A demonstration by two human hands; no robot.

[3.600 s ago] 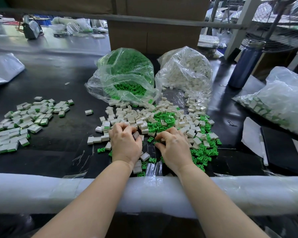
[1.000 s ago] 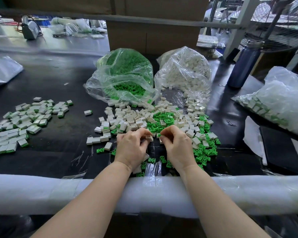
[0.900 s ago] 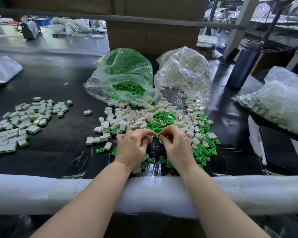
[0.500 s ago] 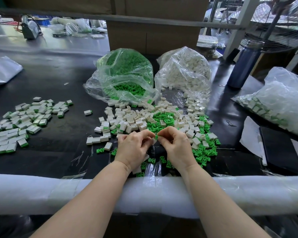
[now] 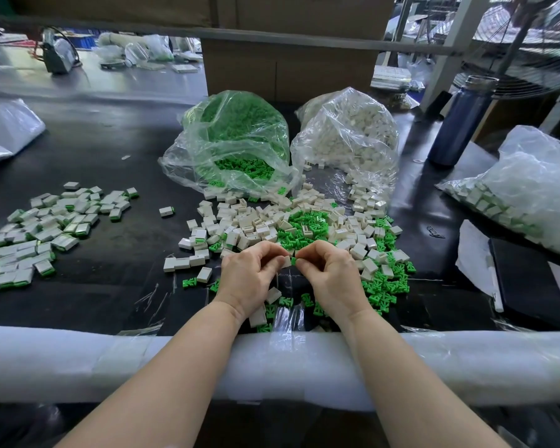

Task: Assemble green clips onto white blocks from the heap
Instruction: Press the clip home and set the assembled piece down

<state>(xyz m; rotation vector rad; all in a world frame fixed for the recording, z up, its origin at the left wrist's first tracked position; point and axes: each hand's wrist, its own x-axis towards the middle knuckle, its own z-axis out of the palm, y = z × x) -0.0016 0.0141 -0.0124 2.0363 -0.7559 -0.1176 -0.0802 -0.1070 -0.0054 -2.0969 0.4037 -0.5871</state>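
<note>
A heap of loose white blocks (image 5: 256, 221) mixed with green clips (image 5: 301, 227) lies on the black table just beyond my hands. My left hand (image 5: 249, 279) pinches a small white block (image 5: 286, 262) between thumb and fingers. My right hand (image 5: 332, 276) pinches a green clip (image 5: 293, 261) that touches the block's right end. Both hands meet over the heap's near edge. More green clips (image 5: 385, 286) lie scattered to the right of my right hand.
An open bag of green clips (image 5: 236, 140) and a bag of white blocks (image 5: 349, 137) stand behind the heap. Assembled blocks (image 5: 39, 234) spread at the left. Another filled bag (image 5: 524, 192) and a dark bottle (image 5: 459, 121) sit at the right. A padded rail (image 5: 78, 367) runs along the table's near edge.
My hands lifted out of the heap and came together; the left now holds a white block and the right a green clip, pressed end to end.
</note>
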